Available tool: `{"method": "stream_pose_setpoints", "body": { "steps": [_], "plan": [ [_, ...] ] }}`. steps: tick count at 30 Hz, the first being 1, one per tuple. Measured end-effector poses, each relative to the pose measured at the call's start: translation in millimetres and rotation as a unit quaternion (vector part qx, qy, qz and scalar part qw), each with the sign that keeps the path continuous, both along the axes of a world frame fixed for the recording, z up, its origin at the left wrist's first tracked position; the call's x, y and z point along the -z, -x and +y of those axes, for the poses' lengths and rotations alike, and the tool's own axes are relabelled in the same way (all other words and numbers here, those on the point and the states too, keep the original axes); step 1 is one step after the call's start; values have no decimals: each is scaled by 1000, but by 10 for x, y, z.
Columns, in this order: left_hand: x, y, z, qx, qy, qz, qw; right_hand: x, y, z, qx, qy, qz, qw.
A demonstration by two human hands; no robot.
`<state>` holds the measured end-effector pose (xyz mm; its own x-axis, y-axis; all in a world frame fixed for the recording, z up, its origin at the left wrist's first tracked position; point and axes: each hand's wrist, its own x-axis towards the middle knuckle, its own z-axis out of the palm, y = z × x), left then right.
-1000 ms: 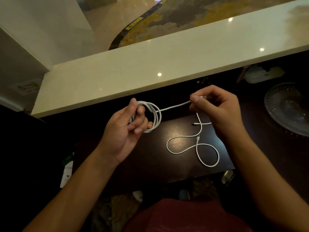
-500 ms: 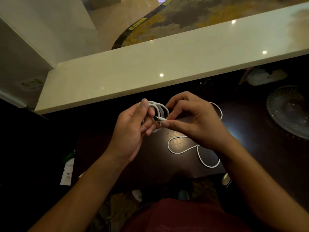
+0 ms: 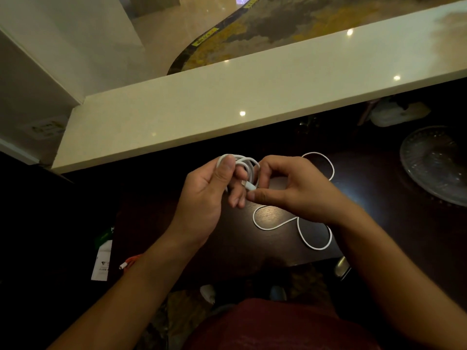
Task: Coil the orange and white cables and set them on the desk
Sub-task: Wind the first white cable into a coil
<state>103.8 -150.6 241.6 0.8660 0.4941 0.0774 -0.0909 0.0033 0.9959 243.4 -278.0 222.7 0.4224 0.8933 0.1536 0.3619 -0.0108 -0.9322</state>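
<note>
- White cable: loose loops lie on the dark tabletop; its coiled part sits in the left hand, which grips it.
- Right hand pinches the cable's plug at the coil.
- Orange cable lies at the left, beside a white card whose print is too small to read.

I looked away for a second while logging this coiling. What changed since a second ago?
The right hand swung left from a stretched-out strand to the coil, now pinching the white cable by its plug beside the left hand. The left hand still grips the coil; slack loops remain on the desk.
</note>
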Motion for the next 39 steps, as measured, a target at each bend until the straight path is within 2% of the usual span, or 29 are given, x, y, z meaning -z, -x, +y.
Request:
{"method": "stream_pose_setpoints", "body": {
  "steps": [3,5,10,15,21,26,29,32,35,39],
  "plan": [
    [-11,-22,44,-14,102,-17,995,28,37,-1,43,-55,59,996],
    [-4,-17,73,-10,134,-23,991,34,58,2,71,-80,50,993],
    [10,7,66,-44,127,-14,991,21,113,-11,87,-103,-101,986],
    [-8,23,-9,-60,74,-6,995,28,159,16,81,-60,-155,983],
    [-8,99,-90,-34,-15,7,999,-52,106,6,56,51,-59,995],
    [-43,90,-128,38,-9,-23,999,10,169,16,90,-7,113,990],
    [-42,85,-115,51,35,-32,998,57,260,10,92,-23,107,990],
    [-6,91,-167,77,18,-25,997,81,356,44,106,-49,40,992],
    [17,104,-190,84,17,-24,996,89,401,109,120,-47,28,991],
    [-37,100,-94,80,142,-28,986,34,330,140,54,-39,85,994]
  ]
}}
